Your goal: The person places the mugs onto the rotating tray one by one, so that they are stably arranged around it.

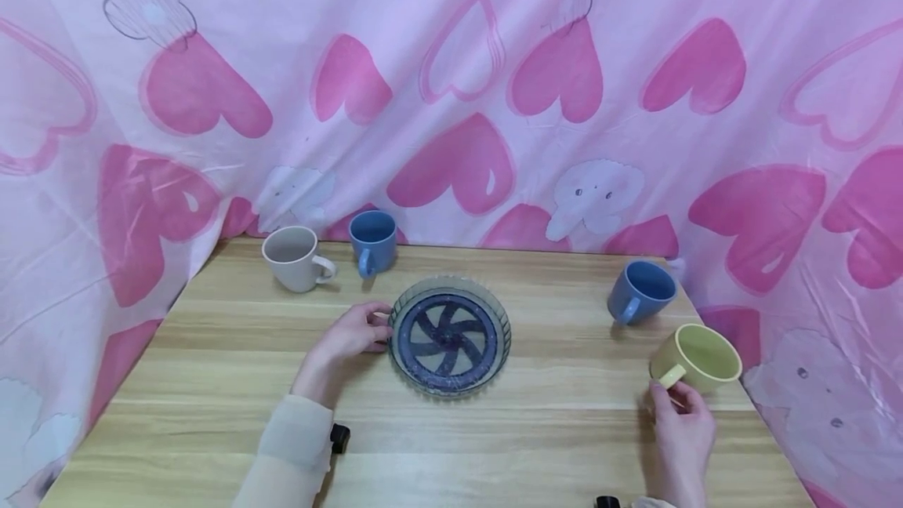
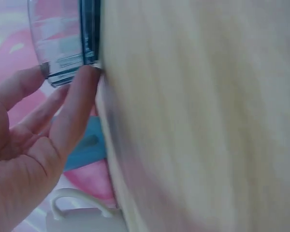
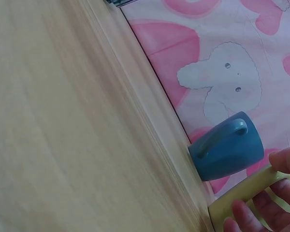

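Note:
In the head view a round clear glass dish (image 1: 449, 335) with a dark blue swirl pattern lies mid-table. My left hand (image 1: 351, 332) grips its left side; the left wrist view shows the thumb at the rim and a finger at the base of the glass dish (image 2: 63, 43). To the right, my right hand (image 1: 684, 426) holds a yellow mug (image 1: 708, 355) by its handle. Seen from the right wrist, fingers lie around the handle of the yellow mug (image 3: 239, 193), which is partly out of frame. Close behind it stands a blue mug (image 1: 642, 292).
Back left on the wooden table (image 1: 536, 429) are a white mug (image 1: 292, 261) and another blue mug (image 1: 374, 240). A pink heart-patterned cloth (image 1: 451, 155) hangs along the table's back and sides.

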The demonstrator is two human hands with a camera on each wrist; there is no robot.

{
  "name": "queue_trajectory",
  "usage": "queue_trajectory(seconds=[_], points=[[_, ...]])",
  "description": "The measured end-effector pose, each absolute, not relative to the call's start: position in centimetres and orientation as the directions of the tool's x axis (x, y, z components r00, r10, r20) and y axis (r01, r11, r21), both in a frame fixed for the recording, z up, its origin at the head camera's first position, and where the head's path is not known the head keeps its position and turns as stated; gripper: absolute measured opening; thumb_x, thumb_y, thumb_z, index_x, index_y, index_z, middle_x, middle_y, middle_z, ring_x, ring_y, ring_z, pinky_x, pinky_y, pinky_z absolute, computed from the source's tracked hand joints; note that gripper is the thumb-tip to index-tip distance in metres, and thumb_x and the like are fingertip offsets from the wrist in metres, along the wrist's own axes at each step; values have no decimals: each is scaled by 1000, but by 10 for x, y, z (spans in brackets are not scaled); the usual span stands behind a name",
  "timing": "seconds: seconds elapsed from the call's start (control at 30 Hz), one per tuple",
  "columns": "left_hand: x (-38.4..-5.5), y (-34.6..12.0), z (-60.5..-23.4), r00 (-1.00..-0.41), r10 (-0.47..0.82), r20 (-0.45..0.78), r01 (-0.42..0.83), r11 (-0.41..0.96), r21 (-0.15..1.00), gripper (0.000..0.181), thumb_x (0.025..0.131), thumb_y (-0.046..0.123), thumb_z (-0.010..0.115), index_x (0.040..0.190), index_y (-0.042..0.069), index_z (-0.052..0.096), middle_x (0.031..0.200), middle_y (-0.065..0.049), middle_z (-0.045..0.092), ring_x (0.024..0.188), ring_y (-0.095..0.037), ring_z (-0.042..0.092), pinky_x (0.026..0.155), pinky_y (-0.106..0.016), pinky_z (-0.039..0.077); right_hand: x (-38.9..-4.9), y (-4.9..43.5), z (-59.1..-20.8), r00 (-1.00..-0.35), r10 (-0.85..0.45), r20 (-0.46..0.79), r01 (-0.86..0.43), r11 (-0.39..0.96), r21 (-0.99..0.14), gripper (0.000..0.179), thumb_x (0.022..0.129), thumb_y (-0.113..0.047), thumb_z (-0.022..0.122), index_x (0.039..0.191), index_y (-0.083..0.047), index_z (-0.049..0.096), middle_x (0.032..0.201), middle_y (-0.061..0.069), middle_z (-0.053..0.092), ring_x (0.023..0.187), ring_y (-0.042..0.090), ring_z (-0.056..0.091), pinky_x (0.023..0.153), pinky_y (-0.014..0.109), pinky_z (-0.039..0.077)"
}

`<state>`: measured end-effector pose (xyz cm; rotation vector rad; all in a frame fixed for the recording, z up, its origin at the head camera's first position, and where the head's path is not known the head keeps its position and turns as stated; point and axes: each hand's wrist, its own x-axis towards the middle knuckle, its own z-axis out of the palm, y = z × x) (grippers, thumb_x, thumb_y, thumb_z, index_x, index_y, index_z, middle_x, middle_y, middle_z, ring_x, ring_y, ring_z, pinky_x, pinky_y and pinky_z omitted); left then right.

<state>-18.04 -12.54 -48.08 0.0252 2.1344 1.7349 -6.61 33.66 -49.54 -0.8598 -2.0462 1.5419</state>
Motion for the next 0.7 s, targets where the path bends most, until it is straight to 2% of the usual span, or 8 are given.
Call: queue_trajectory(seconds=[0.13,0.37,0.47,0.6,0.7], points=[[-180,-122,-480,-931,233,-279,-209,287,935,43,90,-11,53,133,-13,44,111,-30,59,97,-35,64,81,-43,58,-68,336,-497,-695,719,-11,202,180,-963,24,90,-20,71,101,-1,62,71,-19,59,65,0,55,54,10,44],[-179,-123,-481,-950,203,-238,-137,412,901,39,88,-9,58,127,-10,53,104,-22,64,87,-25,63,76,-36,57,-74,333,-497,-662,747,-64,166,63,-984,21,86,-23,77,88,-8,63,65,-10,62,59,3,57,52,13,46],[-179,-124,-482,-951,213,-225,-114,436,893,39,87,-8,59,126,-9,55,103,-20,65,86,-23,62,75,-36,56,-76,333,-497,-659,750,-52,167,79,-983,22,87,-22,76,89,-5,62,62,-11,63,54,2,57,49,13,46],[-180,-125,-482,-950,232,-211,-95,428,899,39,87,-7,60,126,-9,54,104,-21,65,88,-24,63,77,-37,56,-76,333,-495,-661,750,-27,237,174,-956,24,91,-24,70,96,-2,59,61,-16,60,51,1,57,47,13,45],[-180,-127,-481,-947,249,-203,-84,417,905,37,88,-6,60,125,-9,54,107,-23,65,93,-26,63,80,-39,56,-75,331,-493,-665,745,-59,271,167,-948,25,93,-24,67,101,-2,57,62,-13,63,51,3,60,47,16,49]])
